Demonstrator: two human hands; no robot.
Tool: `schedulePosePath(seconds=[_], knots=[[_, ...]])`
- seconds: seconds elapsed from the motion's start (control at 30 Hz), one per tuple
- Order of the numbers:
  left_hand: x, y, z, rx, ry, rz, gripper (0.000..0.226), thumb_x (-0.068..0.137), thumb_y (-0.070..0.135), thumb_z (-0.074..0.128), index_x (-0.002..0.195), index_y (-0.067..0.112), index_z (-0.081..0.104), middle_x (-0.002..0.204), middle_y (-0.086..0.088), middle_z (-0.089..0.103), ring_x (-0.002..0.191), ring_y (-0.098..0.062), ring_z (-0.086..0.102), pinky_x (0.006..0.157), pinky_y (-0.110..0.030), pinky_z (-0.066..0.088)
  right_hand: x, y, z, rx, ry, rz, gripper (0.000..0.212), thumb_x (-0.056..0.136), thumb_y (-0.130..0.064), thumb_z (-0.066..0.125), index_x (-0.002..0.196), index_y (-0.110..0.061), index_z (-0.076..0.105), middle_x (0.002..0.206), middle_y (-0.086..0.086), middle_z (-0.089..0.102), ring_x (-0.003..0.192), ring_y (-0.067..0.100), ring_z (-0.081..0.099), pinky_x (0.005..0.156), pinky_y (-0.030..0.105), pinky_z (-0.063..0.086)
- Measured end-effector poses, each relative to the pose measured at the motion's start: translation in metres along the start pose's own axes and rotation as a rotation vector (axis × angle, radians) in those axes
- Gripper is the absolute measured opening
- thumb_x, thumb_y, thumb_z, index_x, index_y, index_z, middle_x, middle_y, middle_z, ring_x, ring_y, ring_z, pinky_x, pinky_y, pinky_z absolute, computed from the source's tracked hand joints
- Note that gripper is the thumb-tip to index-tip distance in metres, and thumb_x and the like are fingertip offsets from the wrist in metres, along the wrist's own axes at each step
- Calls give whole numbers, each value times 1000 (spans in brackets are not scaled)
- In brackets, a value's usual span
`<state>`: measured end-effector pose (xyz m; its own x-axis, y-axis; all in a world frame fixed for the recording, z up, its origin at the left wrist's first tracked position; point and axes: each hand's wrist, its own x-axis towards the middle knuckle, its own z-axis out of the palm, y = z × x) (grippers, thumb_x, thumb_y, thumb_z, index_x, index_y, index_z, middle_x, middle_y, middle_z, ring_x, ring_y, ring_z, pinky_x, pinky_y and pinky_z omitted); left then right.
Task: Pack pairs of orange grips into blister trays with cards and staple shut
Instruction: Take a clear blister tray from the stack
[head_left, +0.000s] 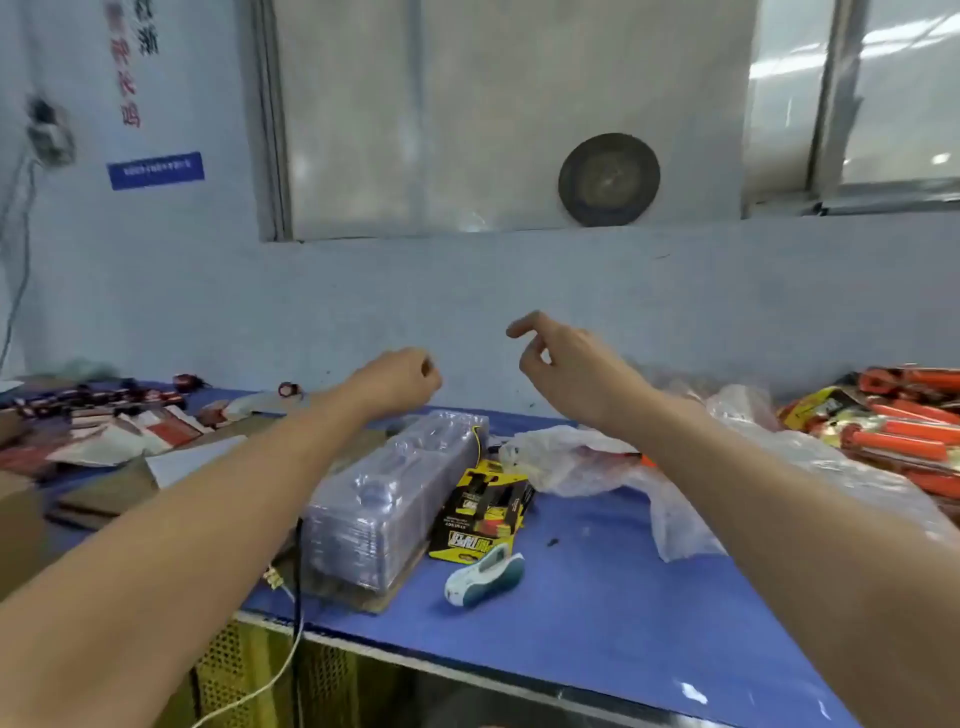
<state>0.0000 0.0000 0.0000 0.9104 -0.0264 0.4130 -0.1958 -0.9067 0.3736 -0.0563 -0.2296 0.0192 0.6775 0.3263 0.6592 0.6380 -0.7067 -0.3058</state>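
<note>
My arms reach out above the blue counter (597, 597); my right hand (563, 364) hangs loose and empty with fingers half curled, my left hand (400, 382) is balled up, and I cannot tell whether it pinches anything. My left forearm (234, 499) crosses above the stack of clear plastic blister trays (384, 493), so dropping it could topple them onto the yellow-and-black printed cards (483, 509) beside them. The orange rubber grips (914, 436) lie heaped at the far right, well apart from both hands, behind a crumpled clear plastic bag (582, 457) that a careless reach might drag.
</note>
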Motion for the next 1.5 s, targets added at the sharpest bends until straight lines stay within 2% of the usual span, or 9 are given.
schedulePosePath(seconds=[0.13, 0.33, 0.53, 0.73, 0.9, 0.97, 1.07, 1.23, 1.5], knots=[[-10, -63, 63, 326, -267, -153, 34, 100, 30, 44, 117, 6, 60, 123, -18, 63, 109, -33, 60, 86, -33, 45, -8, 30, 29, -31, -149, 112, 34, 99, -20, 39, 132, -23, 47, 89, -11, 56, 73, 11, 52, 69, 32, 39], [9, -115, 137, 416, -341, -213, 56, 100, 47, 41, 146, 15, 33, 147, -16, 44, 132, -33, 44, 106, -41, 38, -13, 89, 88, -113, -220, 168, 36, 99, -26, 39, 135, -24, 44, 128, 1, 57, 102, 26, 58, 87, 40, 48], [20, -136, 154, 352, -159, -178, 34, 101, 41, 39, 127, 21, 47, 128, -10, 59, 116, -29, 53, 96, -40, 42, -37, 146, 131, -59, -250, 344, 33, 99, -24, 40, 131, -27, 46, 123, -6, 54, 96, 19, 57, 79, 37, 50], [20, -137, 156, 223, 17, -179, 34, 98, 32, 44, 131, 24, 46, 106, -5, 68, 102, -27, 61, 84, -38, 45, -51, 158, 166, -58, -307, 462, 31, 101, -26, 36, 130, -29, 45, 125, -5, 52, 78, 22, 60, 64, 35, 51], [23, -135, 147, 163, 66, -204, 37, 99, 33, 44, 134, 22, 44, 110, -7, 68, 100, -28, 62, 80, -38, 49, -30, 111, 202, 71, -354, 331, 41, 98, -23, 40, 139, -27, 44, 134, -1, 51, 111, 23, 56, 92, 37, 47], [25, -133, 142, 152, 70, -217, 37, 99, 36, 44, 133, 22, 44, 112, -7, 66, 100, -27, 62, 80, -37, 49, -21, 82, 223, 224, -385, 318, 46, 98, -23, 43, 144, -22, 42, 137, 2, 49, 107, 22, 55, 89, 31, 44], [29, -130, 136, 100, 65, -233, 37, 98, 37, 46, 132, 21, 45, 115, -9, 64, 102, -29, 60, 85, -40, 51, -9, 43, 249, 588, -363, 480, 42, 98, -26, 46, 137, -13, 52, 129, 5, 58, 105, 19, 59, 82, 26, 44], [30, -132, 132, 92, 60, -250, 35, 98, 37, 48, 129, 20, 48, 116, -9, 64, 103, -28, 60, 85, -39, 50, 5, 22, 267, 1209, -309, 853, 13, 99, -25, 52, 96, -16, 60, 91, 3, 67, 60, 12, 64, 52, 22, 51], [31, -130, 141, 140, 84, -214, 36, 97, 37, 47, 128, 20, 50, 111, -6, 67, 99, -28, 62, 74, -33, 41, -4, 28, 279, 1250, -359, 973, 19, 99, -27, 56, 111, -15, 66, 78, -2, 69, 56, 12, 65, 48, 20, 47]])
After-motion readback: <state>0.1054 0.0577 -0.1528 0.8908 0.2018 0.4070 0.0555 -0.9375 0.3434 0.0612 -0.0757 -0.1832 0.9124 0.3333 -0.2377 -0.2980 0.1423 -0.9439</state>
